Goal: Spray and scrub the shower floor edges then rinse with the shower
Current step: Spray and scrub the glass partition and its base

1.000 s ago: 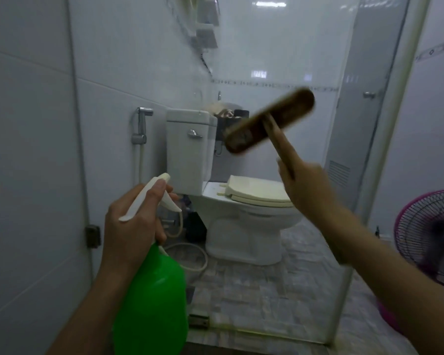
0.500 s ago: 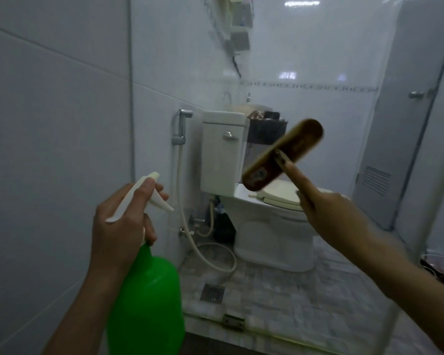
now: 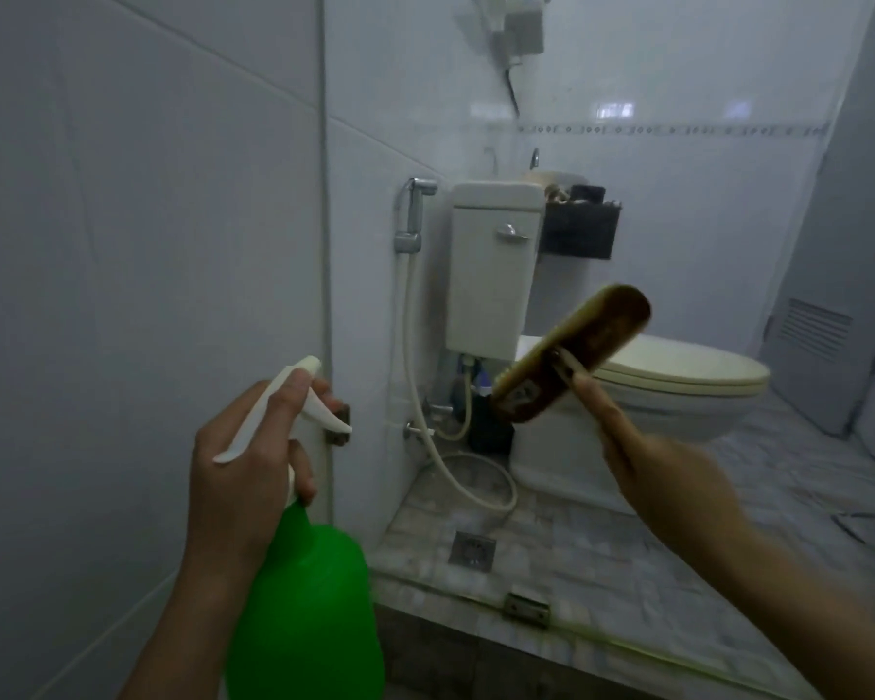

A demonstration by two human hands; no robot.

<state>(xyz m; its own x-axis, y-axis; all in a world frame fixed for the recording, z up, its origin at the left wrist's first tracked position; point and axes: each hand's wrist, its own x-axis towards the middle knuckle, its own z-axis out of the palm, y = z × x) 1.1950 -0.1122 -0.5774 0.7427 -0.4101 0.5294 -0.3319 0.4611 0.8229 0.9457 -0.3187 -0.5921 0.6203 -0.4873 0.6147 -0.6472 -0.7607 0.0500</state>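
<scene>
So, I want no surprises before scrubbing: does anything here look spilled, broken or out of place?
Nothing spilled or broken shows. Only the bidet hose loops onto the floor beside the toilet.

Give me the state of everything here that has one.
Spray bottle: upright in the air, gripped by the left hand.
Scrub brush: raised, handle held by the right hand.
Toilet lid: down.
Bidet sprayer: hung in its wall holder.
</scene>
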